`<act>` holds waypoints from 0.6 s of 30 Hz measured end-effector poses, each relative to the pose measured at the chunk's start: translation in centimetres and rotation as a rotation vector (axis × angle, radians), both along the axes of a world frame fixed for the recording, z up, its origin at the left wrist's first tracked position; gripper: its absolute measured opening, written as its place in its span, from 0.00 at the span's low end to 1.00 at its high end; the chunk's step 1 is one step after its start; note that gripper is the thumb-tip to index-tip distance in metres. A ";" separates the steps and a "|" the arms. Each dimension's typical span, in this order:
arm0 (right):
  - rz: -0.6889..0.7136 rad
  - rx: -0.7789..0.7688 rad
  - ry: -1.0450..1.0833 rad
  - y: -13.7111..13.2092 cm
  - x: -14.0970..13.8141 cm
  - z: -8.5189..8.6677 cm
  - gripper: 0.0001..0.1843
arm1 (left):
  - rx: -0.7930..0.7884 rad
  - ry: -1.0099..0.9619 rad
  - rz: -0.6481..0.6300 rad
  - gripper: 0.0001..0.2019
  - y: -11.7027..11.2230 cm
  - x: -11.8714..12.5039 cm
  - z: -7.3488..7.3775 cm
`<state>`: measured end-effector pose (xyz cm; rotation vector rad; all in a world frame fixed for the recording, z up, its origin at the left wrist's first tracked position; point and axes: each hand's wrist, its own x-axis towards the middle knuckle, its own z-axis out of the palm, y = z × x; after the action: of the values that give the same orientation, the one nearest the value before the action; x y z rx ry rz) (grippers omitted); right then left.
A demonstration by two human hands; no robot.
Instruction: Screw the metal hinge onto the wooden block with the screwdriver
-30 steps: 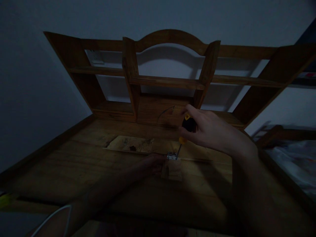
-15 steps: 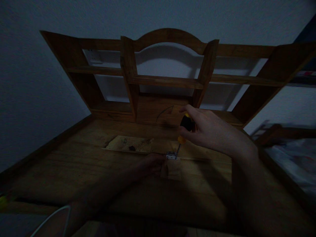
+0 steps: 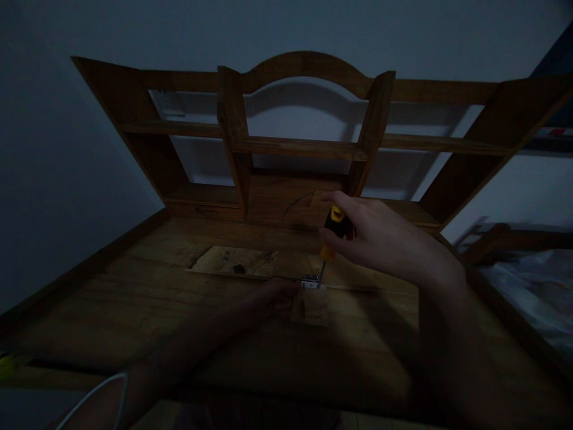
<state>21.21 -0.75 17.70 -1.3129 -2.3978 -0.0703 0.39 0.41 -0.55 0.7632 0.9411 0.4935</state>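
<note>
My left hand (image 3: 277, 298) lies just left of the metal hinge (image 3: 311, 280), fingers against the wood block (image 3: 313, 309) below it; it is too dim to tell whether they clasp it. Above the hinge, the screwdriver (image 3: 333, 230) stands tip-down on it, my right hand (image 3: 380, 239) wrapped round its handle. I judge I'm driving a screw, and the next turn needs a seated tip.

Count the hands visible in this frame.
2. The left hand rests against the small wooden block on the desk; the right hand grips the yellow-and-black screwdriver above it. No others show.
</note>
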 end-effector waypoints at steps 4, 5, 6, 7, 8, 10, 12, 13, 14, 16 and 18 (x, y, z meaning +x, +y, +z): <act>0.043 -0.020 0.010 -0.3 -0.1 0.3 0.17 | -0.009 -0.035 0.008 0.10 0.0 0.0 0.0; 0.044 -0.031 0.007 -0.4 -0.1 0.3 0.16 | -0.013 -0.041 0.000 0.10 0.0 0.0 0.1; 0.042 -0.038 0.002 -0.4 -0.1 0.3 0.16 | -0.018 -0.040 -0.008 0.10 0.0 0.1 0.1; 0.033 -0.039 -0.007 -0.4 -0.1 0.2 0.15 | -0.025 -0.033 -0.011 0.10 0.0 0.1 0.2; 0.018 -0.030 -0.018 -0.4 -0.1 0.1 0.14 | -0.029 -0.022 -0.003 0.09 0.0 0.1 0.2; -0.033 0.013 -0.043 -0.3 -0.2 -0.1 0.15 | -0.030 -0.007 0.019 0.10 0.1 0.1 0.1; -0.089 0.060 -0.068 -0.1 -0.2 -0.2 0.17 | -0.026 -0.004 0.027 0.10 0.1 0.1 0.0; -0.109 0.074 -0.077 -0.1 -0.3 -0.2 0.18 | -0.020 -0.006 0.025 0.11 0.1 0.1 -0.1; -0.119 0.082 -0.080 0.0 -0.4 -0.2 0.18 | -0.011 -0.007 0.021 0.11 0.2 0.1 -0.2; -0.113 0.083 -0.076 -0.1 -0.4 0.0 0.17 | 0.002 -0.007 0.015 0.11 0.2 0.2 -0.2; -0.077 0.066 -0.058 -0.2 -0.5 0.1 0.17 | 0.003 -0.003 0.012 0.11 0.1 0.2 0.0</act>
<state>20.67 -0.93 17.85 -1.3907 -2.3705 -0.2100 0.55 0.53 -0.58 0.7599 0.9432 0.5066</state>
